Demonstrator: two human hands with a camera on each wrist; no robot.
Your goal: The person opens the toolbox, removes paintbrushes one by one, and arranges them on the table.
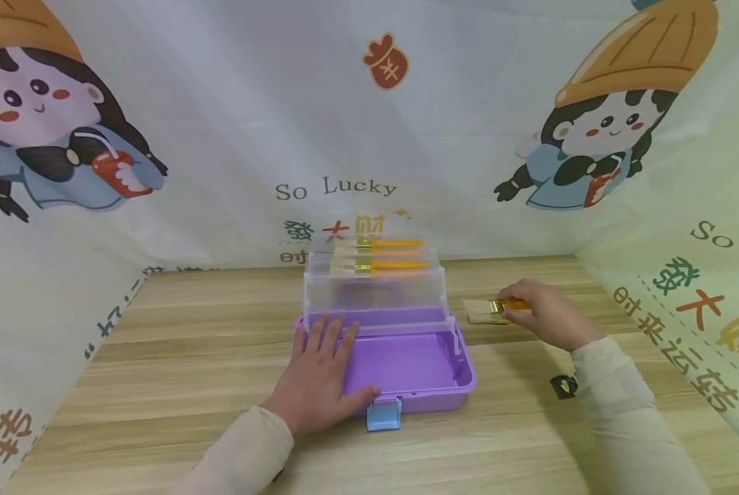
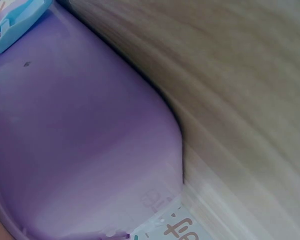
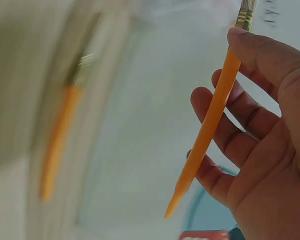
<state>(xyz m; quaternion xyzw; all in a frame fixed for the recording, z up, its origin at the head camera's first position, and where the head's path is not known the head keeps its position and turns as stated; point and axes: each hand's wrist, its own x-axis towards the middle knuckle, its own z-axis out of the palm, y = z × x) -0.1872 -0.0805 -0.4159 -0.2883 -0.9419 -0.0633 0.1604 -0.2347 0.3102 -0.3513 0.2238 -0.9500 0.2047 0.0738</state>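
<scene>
My right hand (image 1: 545, 313) pinches a paintbrush with a flat pale-bristled head and an orange handle (image 3: 210, 120), to the right of a purple box. In the right wrist view, a second paintbrush (image 3: 60, 140) lies blurred on the table below. The purple box (image 1: 406, 361) stands with its lid raised and its inside in view. Spread fingers of my left hand (image 1: 316, 375) rest on the box's left side, the thumb near the front rim. Paintbrushes (image 1: 400, 266) with orange handles lie across the clear raised trays (image 1: 375, 292) at the back.
A light blue latch (image 1: 384, 414) hangs at the box's front. Beside the right sleeve is a small black item (image 1: 564, 386). The wood-patterned table (image 1: 208, 357) meets printed cloth walls (image 1: 233, 124) at the back and both sides.
</scene>
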